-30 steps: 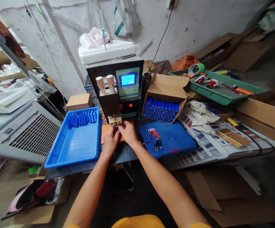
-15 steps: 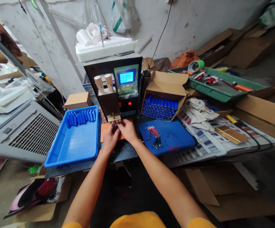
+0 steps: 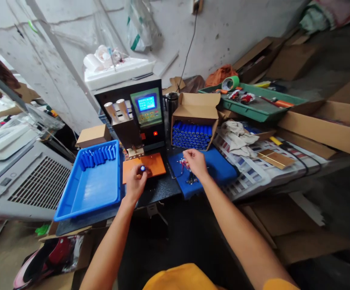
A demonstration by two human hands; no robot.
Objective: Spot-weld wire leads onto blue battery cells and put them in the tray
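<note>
My left hand (image 3: 135, 182) is closed around a blue battery cell (image 3: 142, 168), held upright over the orange pad (image 3: 151, 164) in front of the spot welder (image 3: 135, 121). My right hand (image 3: 194, 162) rests over the blue cloth (image 3: 217, 169), fingers pinched at the bundle of red wires (image 3: 184, 166) lying there. A cardboard box of blue cells (image 3: 193, 135) stands behind the cloth. The blue tray (image 3: 87, 189) on the left holds a row of cells (image 3: 98, 156) along its far end.
A green tray (image 3: 262, 110) with tape and tools sits at the back right, beside a rag (image 3: 238, 135) and cardboard boxes (image 3: 323, 129). A small brown box (image 3: 92, 135) and a grey ventilated unit (image 3: 26, 181) stand on the left. A black bottle (image 3: 171, 102) is beside the welder.
My right hand left the welder tip and moved right onto the red wires. My left hand drew the cell back toward me. The camera view shifted to the right.
</note>
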